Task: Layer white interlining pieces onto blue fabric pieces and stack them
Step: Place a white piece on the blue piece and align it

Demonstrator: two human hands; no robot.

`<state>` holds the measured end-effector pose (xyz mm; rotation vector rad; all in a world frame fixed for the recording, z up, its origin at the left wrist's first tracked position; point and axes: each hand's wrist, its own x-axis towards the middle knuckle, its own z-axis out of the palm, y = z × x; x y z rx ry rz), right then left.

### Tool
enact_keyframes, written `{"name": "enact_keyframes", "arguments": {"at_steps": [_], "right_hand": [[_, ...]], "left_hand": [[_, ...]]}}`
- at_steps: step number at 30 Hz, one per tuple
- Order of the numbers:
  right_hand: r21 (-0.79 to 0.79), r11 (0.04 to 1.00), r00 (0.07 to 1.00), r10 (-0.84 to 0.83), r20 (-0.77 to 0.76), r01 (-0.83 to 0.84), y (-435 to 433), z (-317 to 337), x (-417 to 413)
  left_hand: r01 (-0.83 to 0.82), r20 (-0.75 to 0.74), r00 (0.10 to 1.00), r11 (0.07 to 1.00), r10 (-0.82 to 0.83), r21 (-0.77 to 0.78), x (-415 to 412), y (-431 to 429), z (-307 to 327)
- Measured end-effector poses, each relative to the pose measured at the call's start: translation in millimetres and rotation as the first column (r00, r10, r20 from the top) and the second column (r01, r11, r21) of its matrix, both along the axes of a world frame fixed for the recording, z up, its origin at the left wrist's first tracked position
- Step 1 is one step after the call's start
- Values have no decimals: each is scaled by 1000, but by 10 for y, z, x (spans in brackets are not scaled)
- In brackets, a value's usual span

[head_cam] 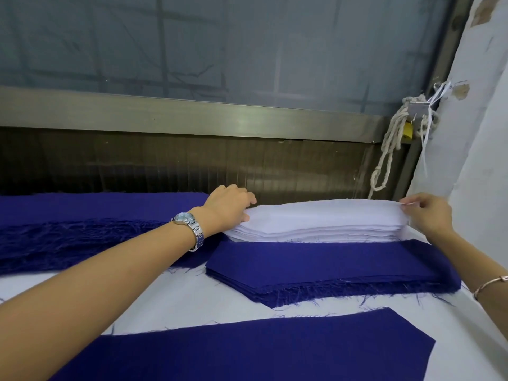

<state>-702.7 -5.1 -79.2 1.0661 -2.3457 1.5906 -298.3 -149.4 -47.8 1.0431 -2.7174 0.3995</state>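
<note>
Now you hold the white interlining stack [316, 234] at both ends, far right.
Thin, frayed-edged sheets; your right hand [428, 215] pinches the top sheet's [330, 213] right end, your left hand [228, 207] curls over the left end, fingertips hidden; a blue stack [330, 266] lies just nearer.

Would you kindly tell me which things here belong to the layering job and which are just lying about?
In use: stack of white interlining pieces, gripped by left hand and right hand; stack of blue fabric pieces; single blue fabric piece.
Lying about: knotted white rope; yellow padlock.
</note>
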Motion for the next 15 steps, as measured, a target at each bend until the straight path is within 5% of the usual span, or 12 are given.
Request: {"name": "enact_keyframes", "arguments": {"at_steps": [7, 15], "right_hand": [[22, 1000, 1000, -17, 6, 16, 59, -28, -5], [-70, 997, 999, 17, 46, -14, 145, 127, 148]], "left_hand": [[8, -67, 998, 989, -17, -145, 25, 57, -25], [112, -563, 821, 994, -100, -13, 350, 368, 193]]}}
